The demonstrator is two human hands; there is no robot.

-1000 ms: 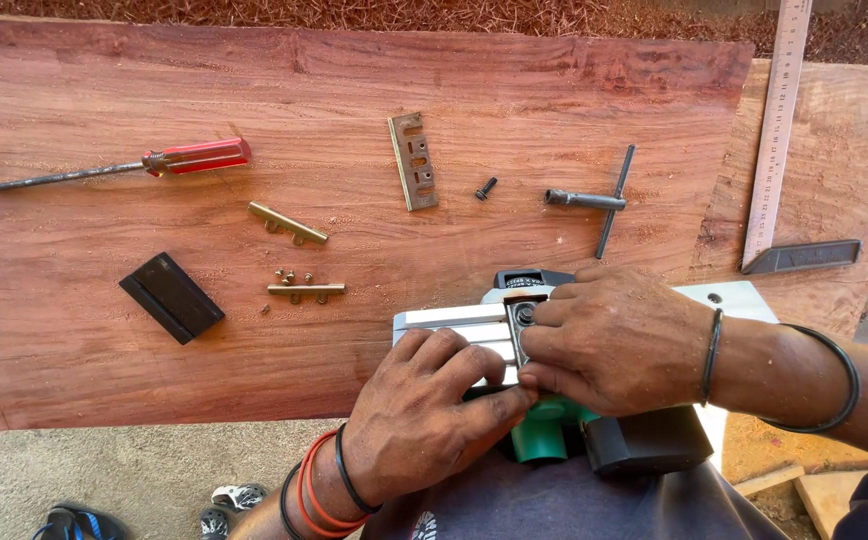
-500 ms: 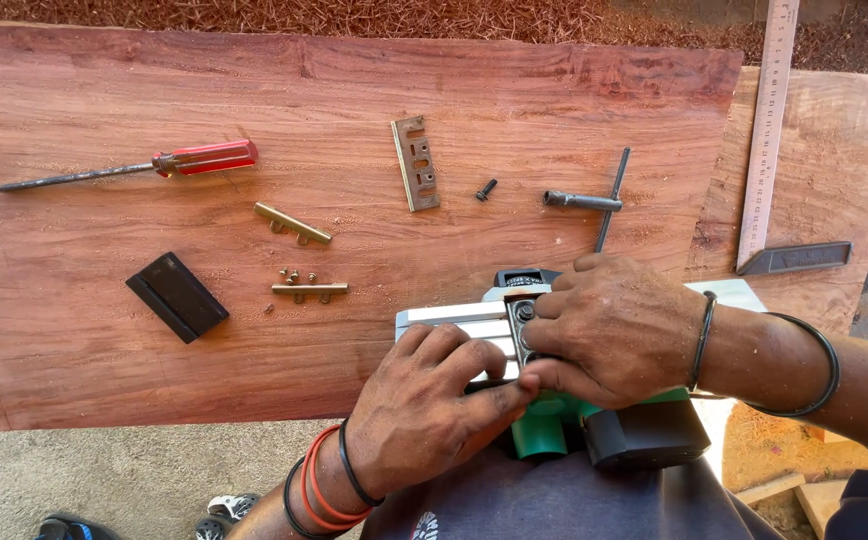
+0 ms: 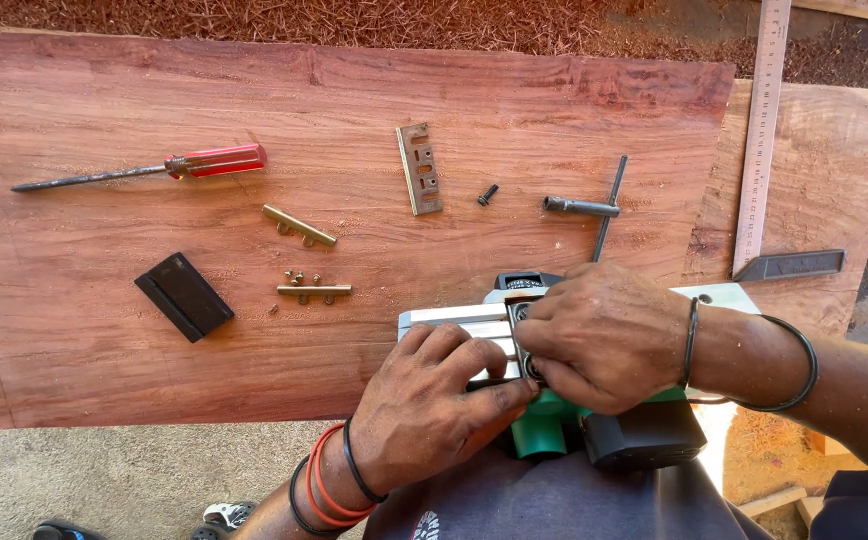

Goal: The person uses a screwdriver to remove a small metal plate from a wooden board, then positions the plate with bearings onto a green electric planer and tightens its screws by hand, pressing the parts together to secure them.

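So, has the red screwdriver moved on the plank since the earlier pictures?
No. The red screwdriver lies left of the brass bar on the plank, as before; only the camera shifts.

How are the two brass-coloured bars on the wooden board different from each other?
The upper brass bar lies slanted, while the lower brass bar lies level. Small loose screws sit just above the lower brass bar; none lie by the upper brass bar. Both are slim, of like length, and rest untouched on the wooden board.

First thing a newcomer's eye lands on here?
Both hands, the left hand and right hand, press together on an upturned green and silver power planer at the near edge of the reddish plank. Next, the red-handled screwdriver far left, with brass strips and a black block lying apart.
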